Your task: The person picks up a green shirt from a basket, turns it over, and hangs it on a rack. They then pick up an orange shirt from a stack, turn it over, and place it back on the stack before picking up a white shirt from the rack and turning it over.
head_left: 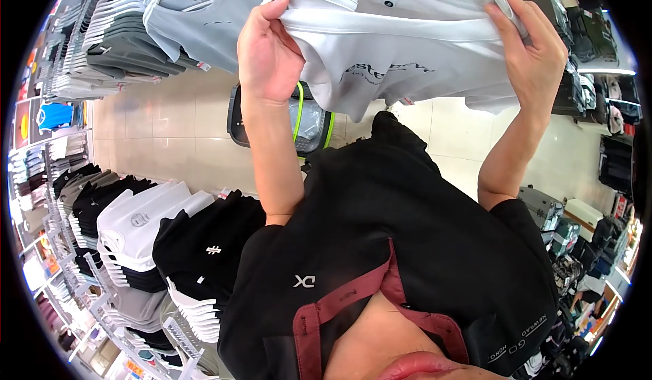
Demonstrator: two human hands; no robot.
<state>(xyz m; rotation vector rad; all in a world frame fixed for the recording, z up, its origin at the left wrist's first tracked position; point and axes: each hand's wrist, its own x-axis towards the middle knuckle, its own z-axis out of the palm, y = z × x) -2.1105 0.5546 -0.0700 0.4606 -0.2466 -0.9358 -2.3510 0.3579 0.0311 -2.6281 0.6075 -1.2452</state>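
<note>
A white T-shirt [407, 47] with dark lettering on its front is stretched out at the top of the view. My left hand [272, 61] is closed on its left shoulder edge, thumb on top, with the other fingers partly hidden by the cloth. At the right shoulder, my right hand [533, 47] pinches the fabric beside a white hanger [502, 3]. The T-shirt's upper edge runs out of view. Just left of my left hand hangs a light blue T-shirt [210, 23].
Racks of hanging shirts line the left side, including a white shirt [146, 220] and a black shirt [210, 247]. A dark shopping basket [238, 118] with green handles stands on the tiled floor [163, 122]. Suitcases [540, 207] and bags fill the right side.
</note>
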